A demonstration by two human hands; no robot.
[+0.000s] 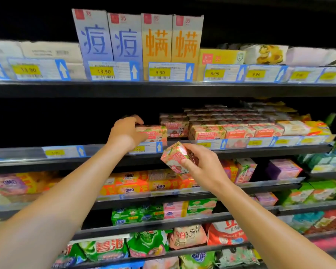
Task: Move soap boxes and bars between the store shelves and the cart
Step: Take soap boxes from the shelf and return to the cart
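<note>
Pink boxes printed "Goat Soap" (207, 133) line the front edge of the middle shelf (105, 162), price tags reading 13.90 and 9.90 (159, 72) hang on the dark shelf above, and orange packs marked "OMO" (129, 188) fill the shelf below. The left hand (127, 133) is closed over the top of one goat soap box (153, 133) sitting at that middle shelf's front edge. The right hand (200, 167) pinches a second goat soap box (175, 158), tilted, in the air just before the shelf's front lip.
</note>
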